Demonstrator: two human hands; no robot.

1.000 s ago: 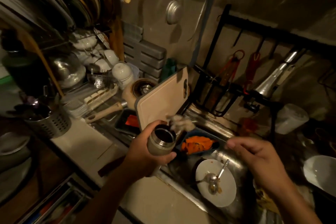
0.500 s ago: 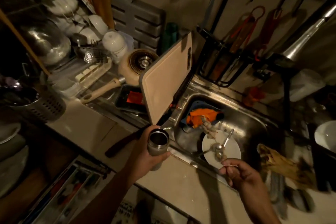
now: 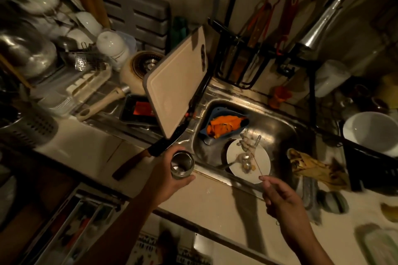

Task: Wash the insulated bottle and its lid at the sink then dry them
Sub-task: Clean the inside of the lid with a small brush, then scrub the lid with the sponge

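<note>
Left hand (image 3: 165,171) grips open bottle (image 3: 182,164) just left of the sink (image 3: 280,127). Right hand (image 3: 280,198) pinches thin string (image 3: 256,168), clump (image 3: 246,142) over the sink.

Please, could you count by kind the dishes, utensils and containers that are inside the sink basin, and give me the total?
White plate: 1
Metal utensils on the plate: 2, as far as the dim light shows
Blue basket holding orange peels: 1
Total: 4

Counts: two hands, left hand (image 3: 163,176) and right hand (image 3: 280,198); one bottle (image 3: 182,164), 7 o'clock; one board (image 3: 176,92), 11 o'clock; one knife (image 3: 150,153), 8 o'clock; one sink (image 3: 277,127), 4 o'clock, containing one plate (image 3: 263,157), one basket (image 3: 215,112) and one thread (image 3: 257,166); one bowl (image 3: 370,133), 3 o'clock.
</note>
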